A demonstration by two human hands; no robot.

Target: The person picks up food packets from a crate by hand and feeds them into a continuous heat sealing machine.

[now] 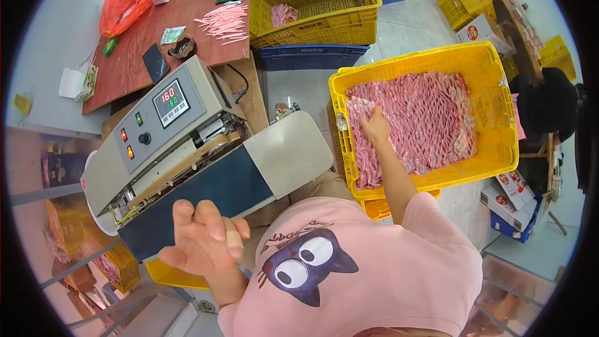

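Observation:
My left hand (203, 237) is raised in front of the sealing machine's dark belt (212, 193), palm up and fingers loosely bent apart, holding nothing. One of its fingers has a tan wrap. My right hand (376, 128) reaches into a yellow crate (430, 181), with thumb and fingers pinched at the pink-printed packets (412, 125) near the crate's left side. The fingertips are partly lost among the packets, which lie in dense, overlapping rows. The grey sealing machine (156, 118) has a display reading 160 and lit buttons; a pale plate (290, 153) extends from its belt.
A reddish table (181, 12) behind the machine holds pink strips (226, 23), a phone (155, 63) and a red plastic bag (126, 9). Another yellow crate (315, 31) stands on a blue crate (312, 57). Cardboard boxes (508, 196) sit at the right.

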